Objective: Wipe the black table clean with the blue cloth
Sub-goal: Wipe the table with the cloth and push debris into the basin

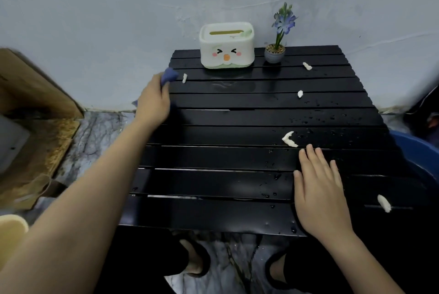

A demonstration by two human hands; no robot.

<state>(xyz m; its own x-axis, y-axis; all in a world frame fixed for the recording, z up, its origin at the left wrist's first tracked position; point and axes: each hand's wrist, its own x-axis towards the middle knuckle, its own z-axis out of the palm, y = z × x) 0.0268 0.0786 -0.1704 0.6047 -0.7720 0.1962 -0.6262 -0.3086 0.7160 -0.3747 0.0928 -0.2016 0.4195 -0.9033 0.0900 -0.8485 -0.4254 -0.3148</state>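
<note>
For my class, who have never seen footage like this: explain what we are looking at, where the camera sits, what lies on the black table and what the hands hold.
There is no machine here. A person wears one wide-angle camera on the head, so we look forward and down at their own arms. The left hand grips the blue cloth at the far left edge of the black table, which is made of slats. The right hand lies flat and empty on the near right part. At the back stand a white tissue box with a cartoon face and a small potted flower. Several white scraps, such as one just beyond the right hand's fingers, and water droplets are scattered over the slats.
</note>
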